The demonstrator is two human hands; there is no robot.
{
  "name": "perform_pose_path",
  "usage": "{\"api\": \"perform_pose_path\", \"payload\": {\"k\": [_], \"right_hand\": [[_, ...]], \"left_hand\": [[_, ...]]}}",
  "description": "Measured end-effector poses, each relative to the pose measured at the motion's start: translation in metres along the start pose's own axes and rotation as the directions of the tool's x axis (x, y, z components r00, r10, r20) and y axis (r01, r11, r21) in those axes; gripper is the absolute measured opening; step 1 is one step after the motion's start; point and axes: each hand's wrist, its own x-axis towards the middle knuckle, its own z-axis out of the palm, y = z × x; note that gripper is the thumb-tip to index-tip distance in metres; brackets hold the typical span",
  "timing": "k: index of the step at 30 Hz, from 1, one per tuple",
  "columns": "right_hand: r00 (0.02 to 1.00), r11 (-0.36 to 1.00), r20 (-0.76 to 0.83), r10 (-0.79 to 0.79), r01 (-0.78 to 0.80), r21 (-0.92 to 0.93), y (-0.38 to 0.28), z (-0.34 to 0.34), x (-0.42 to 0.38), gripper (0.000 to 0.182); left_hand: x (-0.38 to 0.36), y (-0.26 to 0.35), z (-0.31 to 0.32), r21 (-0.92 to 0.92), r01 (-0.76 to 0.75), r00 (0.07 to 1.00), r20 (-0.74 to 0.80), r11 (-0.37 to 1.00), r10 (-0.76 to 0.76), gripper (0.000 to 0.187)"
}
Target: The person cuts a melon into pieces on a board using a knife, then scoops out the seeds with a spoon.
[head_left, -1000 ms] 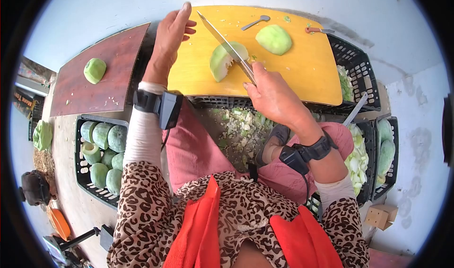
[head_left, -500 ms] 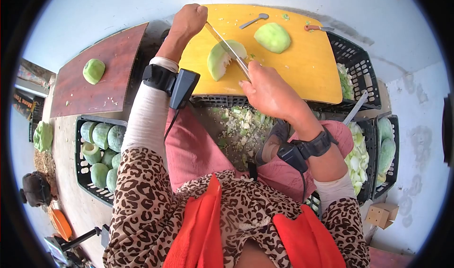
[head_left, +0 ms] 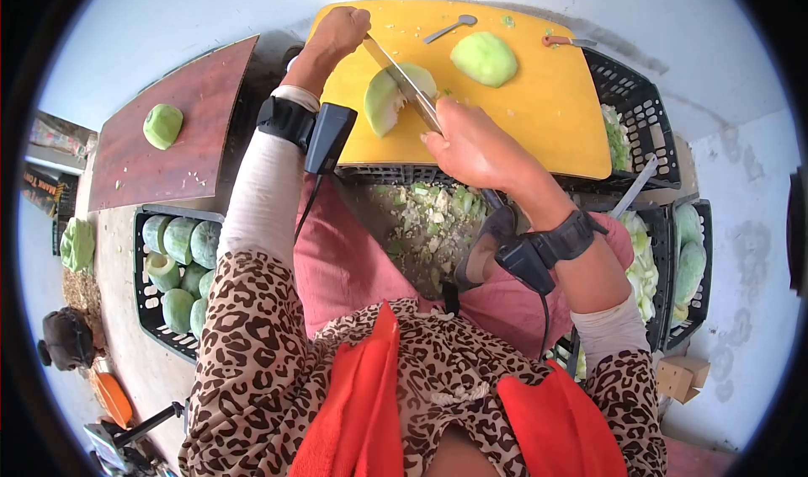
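A long knife [head_left: 396,69] lies slantwise across a pale green peeled melon piece [head_left: 383,105], its blade touching the top. The piece looks hollowed, with ragged white flesh showing. My left hand [head_left: 341,31] is closed round the far end of the knife. The near end is in the closed grip of my right hand [head_left: 475,147], whose fingers are partly hidden. Beyond the right hand, another peeled melon piece [head_left: 485,59] rests on the yellow board [head_left: 539,123]. A grey spoon [head_left: 450,29] and a small knife with an orange-brown handle [head_left: 558,41] lie toward the back.
A dark red board [head_left: 181,170] at left bears one green melon piece [head_left: 163,126]. Whole melons [head_left: 178,239] fill a black crate below it. At right stand black crates [head_left: 648,132] with cut pieces and melons. Scraps [head_left: 438,212] litter the floor between my legs.
The view has shifted slightly. My right hand has moved a little down and left with its end of the knife; the left hand keeps its grip. The blade remains across the melon piece.
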Motion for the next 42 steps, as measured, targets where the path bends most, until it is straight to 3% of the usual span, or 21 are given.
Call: {"api": "perform_pose_path", "payload": {"k": [4,7,13,19,22,25,28,31,34,37,38,39,40,42], "right_hand": [[1.0,1.0,0.013,-0.001,0.001,0.031,0.001,-0.001,0.007,0.025],[0.993,0.992,-0.019,-0.114,0.113,-0.062,0.004,-0.001,0.009,0.026],[0.981,1.0,0.191,0.008,-0.012,0.018,-0.01,-0.021,0.024,0.021],[0.956,0.992,0.279,0.088,-0.111,0.067,-0.019,-0.03,0.03,0.018],[0.968,0.998,0.244,0.06,-0.067,0.019,-0.011,-0.025,0.03,0.019],[0.993,0.999,0.111,-0.032,0.036,-0.039,0.002,-0.009,0.029,0.02],[0.999,0.999,0.029,-0.038,0.037,0.019,0.012,0.005,0.018,0.021],[0.995,0.994,-0.03,-0.094,0.092,-0.062,0.01,0.006,0.02,0.021],[0.983,0.996,0.162,0.081,-0.073,-0.052,-0.003,-0.011,0.029,0.023],[0.966,0.986,0.222,0.133,-0.108,-0.123,-0.004,-0.009,0.035,0.025],[0.985,0.993,0.162,0.065,-0.048,-0.108,0.009,0.004,0.034,0.026],[0.996,0.995,0.094,-0.003,0.012,-0.1,0.023,0.021,0.03,0.026],[1.0,0.997,0.003,0.016,-0.016,-0.072,0.024,0.033,0.022,0.026],[0.999,0.997,-0.007,0.041,-0.041,-0.065,0.023,0.045,0.021,0.024]], "left_hand": [[-0.003,0.006,-0.004,-0.065,0.054,0.998,0.03,0.996,-0.052,0.041],[0.0,0.006,-0.004,-0.107,0.097,0.994,0.052,0.99,-0.092,0.038],[0.004,0.006,-0.009,-0.157,0.239,0.959,0.19,0.958,-0.208,0.031],[0.012,-0.006,-0.007,-0.171,0.294,0.936,0.25,0.94,-0.247,0.03],[0.01,-0.008,-0.006,-0.195,0.259,0.949,0.233,0.946,-0.211,0.03],[0.008,-0.006,-0.003,-0.191,0.206,0.969,0.176,0.96,-0.173,0.035],[0.007,-0.007,0.002,-0.117,0.142,0.983,0.13,0.983,-0.127,0.038],[0.006,-0.01,0.004,-0.175,0.164,0.98,0.137,0.971,-0.141,0.039],[0.006,-0.015,0.002,-0.198,0.233,0.962,0.192,0.952,-0.195,0.037],[0.005,-0.031,0.015,-0.192,0.314,0.929,0.265,0.93,-0.259,0.032],[0.003,-0.038,0.021,-0.18,0.341,0.914,0.293,0.923,-0.281,0.03],[-0.002,-0.042,0.027,-0.346,0.348,0.924,0.285,0.871,-0.256,0.028],[0.002,-0.044,0.025,-0.318,0.315,0.928,0.301,0.894,-0.22,0.027],[-0.004,-0.058,0.021,-0.303,0.199,0.947,0.304,0.932,-0.103,0.027]]}}
